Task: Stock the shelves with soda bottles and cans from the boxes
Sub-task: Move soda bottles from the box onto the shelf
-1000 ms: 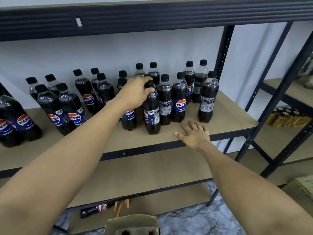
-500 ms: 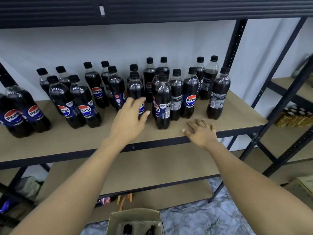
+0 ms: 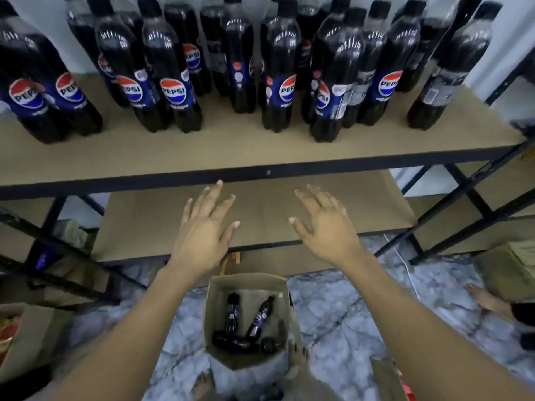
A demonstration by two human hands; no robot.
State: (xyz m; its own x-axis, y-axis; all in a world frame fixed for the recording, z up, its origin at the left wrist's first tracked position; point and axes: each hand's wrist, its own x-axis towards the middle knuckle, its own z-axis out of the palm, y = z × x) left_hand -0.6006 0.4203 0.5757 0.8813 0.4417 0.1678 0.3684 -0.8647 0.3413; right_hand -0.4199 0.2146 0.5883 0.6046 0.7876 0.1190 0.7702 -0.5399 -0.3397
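Several dark Pepsi bottles (image 3: 278, 82) stand in rows on the brown shelf board (image 3: 231, 149). Below, an open cardboard box (image 3: 246, 280) sits on the marble floor with several Pepsi bottles (image 3: 233, 314) lying in its bottom. My left hand (image 3: 202, 235) and my right hand (image 3: 324, 227) hover in front of the shelf's black front rail, above the box. Both have their fingers spread and hold nothing.
A lower shelf board (image 3: 260, 215) lies behind my hands. Black metal uprights (image 3: 463, 198) and braces run at the right, with a white cable (image 3: 405, 264) on the floor. Other cardboard boxes stand at the left (image 3: 31, 337) and right (image 3: 515, 270). A foot (image 3: 486, 299) shows at right.
Both hands came off the shelf and dropped below its front rail, toward the box. The view tilted down and moved closer, so the box and floor now show.
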